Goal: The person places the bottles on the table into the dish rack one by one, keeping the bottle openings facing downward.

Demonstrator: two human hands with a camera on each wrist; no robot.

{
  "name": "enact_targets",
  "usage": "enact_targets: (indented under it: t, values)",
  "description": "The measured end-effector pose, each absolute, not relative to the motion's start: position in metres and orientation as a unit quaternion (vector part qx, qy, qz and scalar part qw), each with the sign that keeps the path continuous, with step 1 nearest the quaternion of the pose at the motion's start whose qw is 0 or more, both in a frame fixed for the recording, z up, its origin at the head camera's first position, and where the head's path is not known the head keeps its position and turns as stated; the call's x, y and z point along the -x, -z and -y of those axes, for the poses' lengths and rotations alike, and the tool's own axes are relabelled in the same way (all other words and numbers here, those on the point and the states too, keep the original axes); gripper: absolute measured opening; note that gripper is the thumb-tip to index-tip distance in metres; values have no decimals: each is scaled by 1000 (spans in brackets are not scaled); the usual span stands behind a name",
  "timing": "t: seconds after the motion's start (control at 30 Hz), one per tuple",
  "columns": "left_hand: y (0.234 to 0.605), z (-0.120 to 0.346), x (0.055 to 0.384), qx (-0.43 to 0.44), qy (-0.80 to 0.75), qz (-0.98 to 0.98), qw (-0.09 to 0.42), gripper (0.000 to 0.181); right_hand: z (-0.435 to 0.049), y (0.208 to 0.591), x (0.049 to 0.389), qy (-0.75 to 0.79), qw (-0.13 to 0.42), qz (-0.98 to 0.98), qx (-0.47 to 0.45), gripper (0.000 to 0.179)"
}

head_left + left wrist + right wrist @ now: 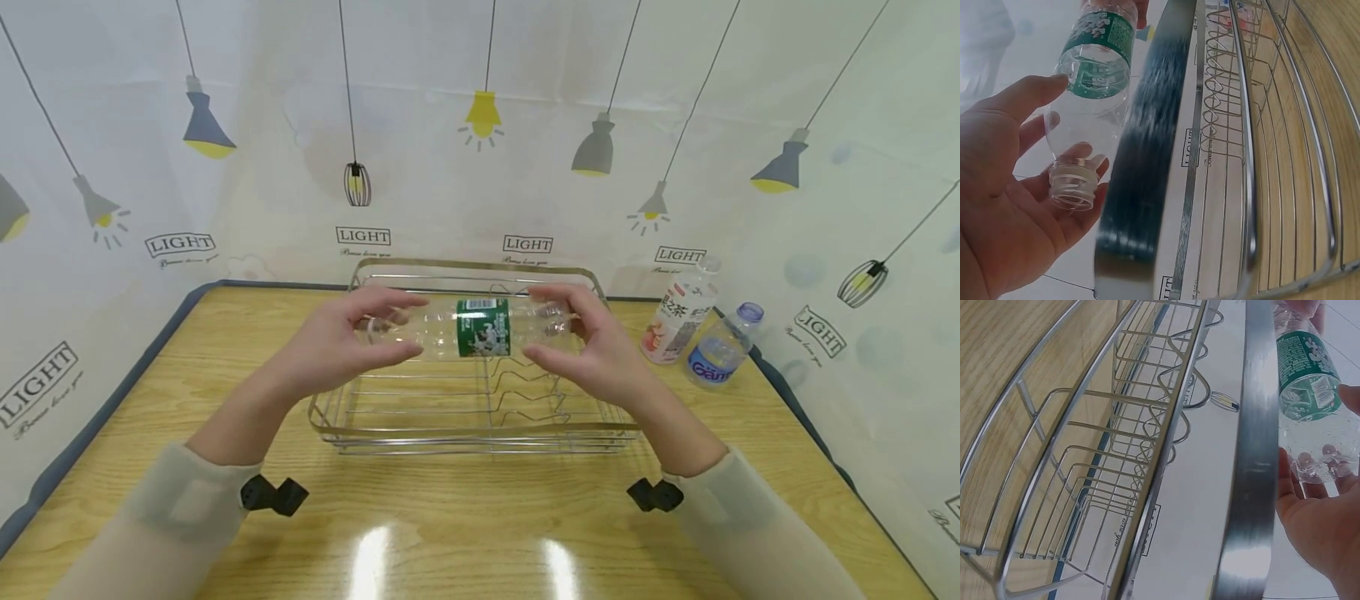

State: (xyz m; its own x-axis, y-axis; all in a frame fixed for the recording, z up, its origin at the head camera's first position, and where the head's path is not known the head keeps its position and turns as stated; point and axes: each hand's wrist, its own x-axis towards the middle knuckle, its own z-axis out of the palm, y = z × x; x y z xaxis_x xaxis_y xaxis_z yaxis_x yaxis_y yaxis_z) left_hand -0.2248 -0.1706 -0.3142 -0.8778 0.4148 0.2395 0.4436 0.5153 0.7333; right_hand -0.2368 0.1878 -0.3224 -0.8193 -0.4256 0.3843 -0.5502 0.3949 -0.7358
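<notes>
Sleeves (187,504): pale, nearest the camera, reaching in from both lower corners, with a small black camera (655,495) at each wrist.
Bench (465,533): wood-grained, spread beneath rack and bottles.
Clear bottle (483,327): held up between both hands, over the wire rack; green label at the middle, neck uncapped in the left wrist view.
Long axis: crosswise and nearly level, running roughly parallel to the rack's long near rim; neck toward the left, base toward the right.
Left hand (337,342): at the neck end, thumb on the near side, fingers curved round behind, gripping.
Right hand (588,346): at the base end, thumb and fingers likewise curved round, fingertips visible through the plastic.
Nearer hand: neither, with the bottle in both.
Wire rack (480,432): directly below, with wavy wires (528,396) under the bottle's right half.
White-labelled bottle (678,317): upright, right of the rack, untouched.
Blue-labelled bottle (722,350): just beside, also untouched.
</notes>
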Motion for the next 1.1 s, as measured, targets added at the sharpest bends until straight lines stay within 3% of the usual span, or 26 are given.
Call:
enact_targets:
  t: [0.5,0.77,1.1]
  values:
    - [318,149,231,294,378,878,16,74,-184,318,241,-530,23,800,-279,72]
    - [322,142,231,271,395,878,-20,79,-179,313,243,-538,29,792,-287,73]
    - [326,138,229,249,412,876,-24,76,-173,306,241,-556,17,794,-245,94]
